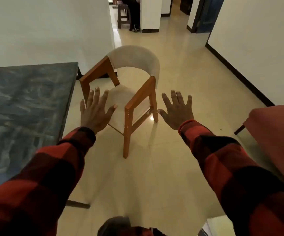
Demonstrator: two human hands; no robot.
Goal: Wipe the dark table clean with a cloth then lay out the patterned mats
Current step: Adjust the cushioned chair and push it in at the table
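Leftmost: dark table (27,106), slate-grey top with pale streaks and smears, running from near left to far left along the white wall (44,28); near corner hidden behind the left sleeve (41,176). No cloth or patterned mats visible anywhere in view.
Next: left hand (96,110), back toward the camera, fingers straight and spread wide, holding nothing; seen in front of the chair seat, contact with it not determinable. Red-and-black checked sleeve reaching from the near left edge.
Centre: wooden chair (129,106), orange-brown frame, pale cushioned seat, curved pale backrest on the far side; standing on the glossy cream tiled floor (172,167) just right of the table's far end.
Right of chair: right hand (177,110), fingers likewise straight and splayed, empty, over bare floor just beside the chair's right front leg. Orange band at the wrist; matching checked right sleeve (231,167).
Far right: reddish-brown furniture surface (277,130), partly cut off by the frame edge.
Far centre: corridor with a dark wooden stool (123,16) and a blue door (206,12).
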